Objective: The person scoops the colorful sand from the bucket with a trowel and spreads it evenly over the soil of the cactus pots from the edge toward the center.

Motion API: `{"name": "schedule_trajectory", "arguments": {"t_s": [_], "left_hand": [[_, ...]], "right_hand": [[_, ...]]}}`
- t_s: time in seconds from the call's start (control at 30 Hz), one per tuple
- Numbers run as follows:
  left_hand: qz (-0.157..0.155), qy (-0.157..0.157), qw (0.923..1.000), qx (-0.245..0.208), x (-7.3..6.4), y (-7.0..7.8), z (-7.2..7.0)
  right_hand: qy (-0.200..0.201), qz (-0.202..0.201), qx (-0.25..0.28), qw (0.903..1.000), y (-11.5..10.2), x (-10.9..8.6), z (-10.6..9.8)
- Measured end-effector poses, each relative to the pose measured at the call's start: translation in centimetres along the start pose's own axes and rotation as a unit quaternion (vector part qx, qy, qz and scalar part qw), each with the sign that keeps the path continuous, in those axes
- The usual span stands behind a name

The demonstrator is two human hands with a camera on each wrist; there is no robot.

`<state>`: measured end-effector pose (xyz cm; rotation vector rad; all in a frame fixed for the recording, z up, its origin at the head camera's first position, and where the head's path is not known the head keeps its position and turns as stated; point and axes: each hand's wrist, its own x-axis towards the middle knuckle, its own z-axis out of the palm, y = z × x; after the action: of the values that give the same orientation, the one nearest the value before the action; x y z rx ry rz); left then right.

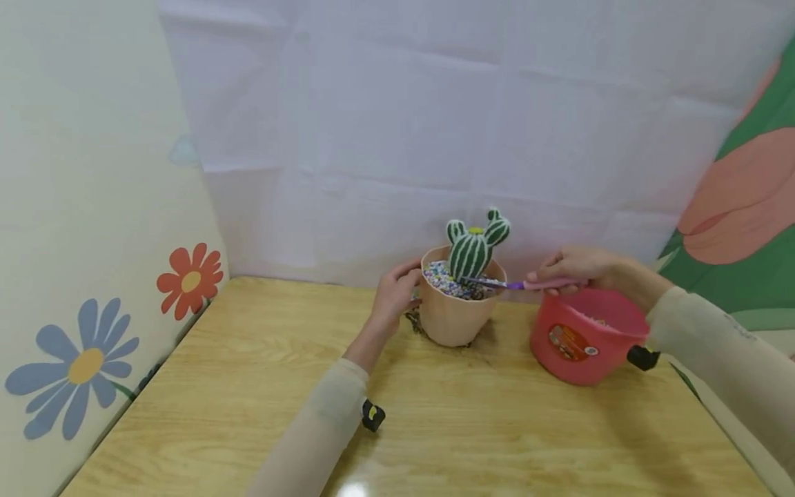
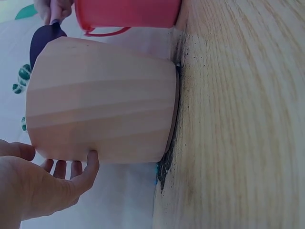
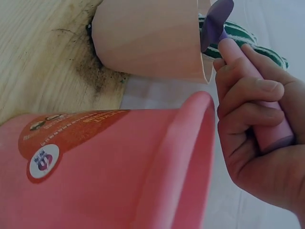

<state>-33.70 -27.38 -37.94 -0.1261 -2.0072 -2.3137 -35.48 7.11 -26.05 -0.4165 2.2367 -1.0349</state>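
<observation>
A green-and-white knitted cactus (image 1: 470, 257) stands in a peach flowerpot (image 1: 456, 319), with small multicoloured pebbles (image 1: 439, 276) around its base. My left hand (image 1: 395, 293) rests against the pot's left side; the left wrist view shows its fingertips touching the wall. In my right hand (image 3: 259, 102) is the pink handle of a small trowel (image 3: 255, 90), gripped with curled fingers. The trowel's purple blade (image 3: 218, 21) reaches over the pot rim beside the cactus. Below the right hand stands a pink bucket (image 1: 590, 345) with an orange label.
Dark soil (image 2: 167, 164) is scattered on the wooden table (image 1: 261, 386) around the pot's foot. A white cloth (image 1: 373, 124) hangs behind. Painted flowers decorate the wall (image 1: 87, 193) at left. Some grainy material (image 1: 597, 320) shows inside the bucket.
</observation>
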Motion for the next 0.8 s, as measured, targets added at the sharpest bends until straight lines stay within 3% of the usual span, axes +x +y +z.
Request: {"name": "schedule_trajectory", "arguments": {"t_s": [0.33, 0.63, 0.8], "left_hand": [[-0.001, -0.007, 1.0000, -0.006, 0.1, -0.1, 0.3], [-0.001, -0.010, 0.9999, -0.004, 0.1, -0.1, 0.3], [0.008, -0.013, 0.9999, -0.002, 0.2, -0.3, -0.1]], "right_hand": [[-0.028, -0.023, 0.079, 0.9962, 1.3, 0.0, -0.2], [-0.014, -0.055, 0.066, 0.9962, 1.6, -1.2, 0.5], [0.035, -0.068, 0.091, 0.9929, 1.3, -2.7, 1.2]]}}
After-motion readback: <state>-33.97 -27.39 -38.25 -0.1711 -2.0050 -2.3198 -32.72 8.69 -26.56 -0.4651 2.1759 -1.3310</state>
